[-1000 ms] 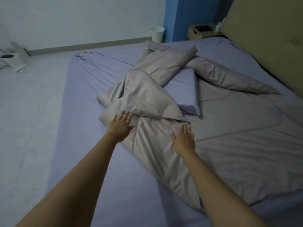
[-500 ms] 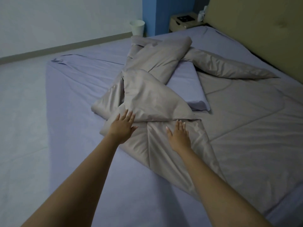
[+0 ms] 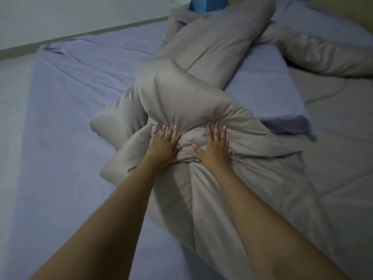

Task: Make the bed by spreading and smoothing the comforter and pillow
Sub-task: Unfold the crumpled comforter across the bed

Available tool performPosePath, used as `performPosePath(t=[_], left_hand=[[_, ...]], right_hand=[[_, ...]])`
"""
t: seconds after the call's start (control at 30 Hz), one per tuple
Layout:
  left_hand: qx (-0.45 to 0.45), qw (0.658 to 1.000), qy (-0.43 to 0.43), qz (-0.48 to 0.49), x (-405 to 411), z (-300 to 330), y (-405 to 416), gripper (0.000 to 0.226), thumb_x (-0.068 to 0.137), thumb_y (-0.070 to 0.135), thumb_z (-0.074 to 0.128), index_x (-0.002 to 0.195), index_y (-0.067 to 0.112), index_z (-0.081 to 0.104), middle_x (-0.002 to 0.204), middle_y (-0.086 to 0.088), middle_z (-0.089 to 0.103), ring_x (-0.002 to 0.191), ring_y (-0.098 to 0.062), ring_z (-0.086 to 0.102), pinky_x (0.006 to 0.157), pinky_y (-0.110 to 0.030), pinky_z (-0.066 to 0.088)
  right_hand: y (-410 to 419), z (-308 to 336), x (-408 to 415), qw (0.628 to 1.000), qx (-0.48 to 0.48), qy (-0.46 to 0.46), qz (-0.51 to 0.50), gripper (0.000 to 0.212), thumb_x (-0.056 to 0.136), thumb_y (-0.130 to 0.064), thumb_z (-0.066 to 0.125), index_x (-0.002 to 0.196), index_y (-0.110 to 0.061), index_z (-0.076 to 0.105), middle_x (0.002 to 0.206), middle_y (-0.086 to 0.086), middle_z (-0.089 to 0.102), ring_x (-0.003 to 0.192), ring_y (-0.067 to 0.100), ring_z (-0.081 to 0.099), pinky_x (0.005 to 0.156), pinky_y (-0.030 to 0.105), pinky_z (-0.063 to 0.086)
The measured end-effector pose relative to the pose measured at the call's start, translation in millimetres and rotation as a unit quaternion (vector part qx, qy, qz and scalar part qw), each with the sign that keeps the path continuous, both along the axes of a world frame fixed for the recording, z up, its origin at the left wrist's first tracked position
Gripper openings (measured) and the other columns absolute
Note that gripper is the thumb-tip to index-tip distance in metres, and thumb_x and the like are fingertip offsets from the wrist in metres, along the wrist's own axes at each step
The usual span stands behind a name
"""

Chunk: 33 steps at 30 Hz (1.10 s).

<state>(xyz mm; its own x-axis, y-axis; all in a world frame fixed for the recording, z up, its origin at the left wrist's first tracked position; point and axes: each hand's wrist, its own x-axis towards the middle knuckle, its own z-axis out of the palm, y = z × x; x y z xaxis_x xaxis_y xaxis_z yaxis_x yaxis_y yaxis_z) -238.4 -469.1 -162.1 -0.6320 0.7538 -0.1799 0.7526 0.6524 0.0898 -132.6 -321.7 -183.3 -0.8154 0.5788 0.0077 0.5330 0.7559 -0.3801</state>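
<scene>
Head view looks down over the bed (image 3: 66, 122), lilac sheet bare along the left and near side. Across the middle and right sprawls the grey comforter (image 3: 333, 150), flat on the right side but bunched into a long twisted ridge that runs away from the person toward the far end. A lilac pillow (image 3: 268, 91) lies flat just right of that ridge, partly tucked against it. Now the hands: left hand (image 3: 163, 145) and right hand (image 3: 215, 147) sit side by side on the near end of the heap, palms down, fingers straight and a little spread, pressing into gathered cloth and gripping nothing. The puffed fold rises directly beyond the fingertips, touching them. So the bulk lies straight ahead, its length pointing away, both hands about equally near. Judging from this, the fold wants to be pushed or flipped forward and leftward over the bare sheet.
</scene>
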Motion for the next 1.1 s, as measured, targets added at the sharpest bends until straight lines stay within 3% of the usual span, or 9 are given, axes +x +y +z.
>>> performPosePath(t=[0.13,0.33,0.43,0.5,0.77,0.83,0.97,1.03,1.1], left_hand=[[-0.016,1.000,0.026,-0.003,15,-43,-7,0.054,0.103,0.040,0.026,0.149,0.012,0.031,0.159,-0.011,0.022,0.147,-0.030,0.014,0.118,-0.041,-0.007],[-0.056,0.998,-0.002,0.011,45,-37,-29,0.055,0.105,0.039,0.022,0.152,0.011,0.022,0.161,-0.010,0.011,0.149,-0.027,0.005,0.118,-0.037,-0.003],[-0.034,0.999,0.000,-0.003,71,-19,-59,0.066,0.097,0.044,0.018,0.141,0.004,0.045,0.153,-0.019,0.033,0.143,-0.034,0.029,0.117,-0.043,0.020],[-0.040,0.999,0.008,-0.012,89,-14,-92,0.061,0.092,0.039,0.029,0.120,0.000,0.065,0.132,-0.023,0.057,0.124,-0.039,0.054,0.101,-0.050,0.043],[-0.070,0.997,-0.025,-0.022,178,23,-259,0.063,0.098,0.040,0.023,0.115,-0.002,0.067,0.123,-0.022,0.063,0.117,-0.038,0.059,0.092,-0.049,0.050],[-0.060,0.997,-0.054,-0.002,204,33,-310,0.062,0.094,0.038,0.026,0.121,-0.002,0.063,0.130,-0.022,0.059,0.123,-0.038,0.054,0.098,-0.047,0.046],[-0.045,0.995,-0.091,0.007,248,55,-403,0.070,0.096,0.042,0.010,0.142,-0.001,0.041,0.150,-0.021,0.036,0.142,-0.036,0.028,0.116,-0.043,0.023],[-0.064,0.994,-0.088,-0.002,270,63,-451,0.061,0.103,0.041,0.014,0.150,0.003,0.026,0.158,-0.017,0.019,0.148,-0.032,0.013,0.120,-0.039,0.010],[-0.069,0.993,-0.100,0.002,290,63,-496,0.058,0.104,0.038,0.018,0.151,0.004,0.023,0.159,-0.015,0.017,0.149,-0.031,0.010,0.120,-0.039,0.008]], right_hand=[[-24,-63,7,0.999,0.004,-0.028,0.033,0.060,0.099,-0.035,0.039,0.150,-0.007,0.022,0.157,0.011,0.022,0.145,0.027,0.017,0.117,0.038,0.016],[-46,-53,30,0.997,-0.026,-0.042,0.061,0.051,0.101,-0.023,0.036,0.146,0.001,0.029,0.153,0.016,0.031,0.143,0.027,0.025,0.115,0.034,0.020],[-70,-32,58,0.994,-0.038,-0.081,0.070,0.052,0.102,-0.026,0.032,0.148,-0.002,0.024,0.154,0.013,0.029,0.145,0.025,0.020,0.115,0.033,0.020],[-99,-18,82,0.991,-0.054,-0.095,0.073,0.052,0.103,-0.027,0.031,0.148,-0.003,0.023,0.155,0.012,0.028,0.146,0.024,0.018,0.115,0.033,0.020],[-262,39,174,0.984,-0.086,-0.139,0.071,0.053,0.103,-0.029,0.031,0.149,-0.005,0.022,0.155,0.012,0.027,0.146,0.023,0.019,0.115,0.034,0.020],[-310,51,196,0.981,-0.093,-0.149,0.081,0.053,0.103,-0.028,0.031,0.149,-0.005,0.023,0.155,0.013,0.028,0.146,0.024,0.019,0.116,0.036,0.020],[-402,73,237,0.980,-0.102,-0.153,0.077,0.051,0.103,-0.028,0.031,0.148,-0.004,0.024,0.154,0.013,0.029,0.146,0.024,0.018,0.116,0.036,0.020],[-452,79,260,0.978,-0.103,-0.163,0.078,0.052,0.103,-0.029,0.029,0.149,-0.005,0.022,0.155,0.011,0.028,0.146,0.023,0.018,0.116,0.034,0.020],[-498,83,283,0.975,-0.117,-0.174,0.079,0.052,0.104,-0.029,0.028,0.149,-0.006,0.021,0.156,0.011,0.026,0.146,0.022,0.017,0.116,0.033,0.019]])
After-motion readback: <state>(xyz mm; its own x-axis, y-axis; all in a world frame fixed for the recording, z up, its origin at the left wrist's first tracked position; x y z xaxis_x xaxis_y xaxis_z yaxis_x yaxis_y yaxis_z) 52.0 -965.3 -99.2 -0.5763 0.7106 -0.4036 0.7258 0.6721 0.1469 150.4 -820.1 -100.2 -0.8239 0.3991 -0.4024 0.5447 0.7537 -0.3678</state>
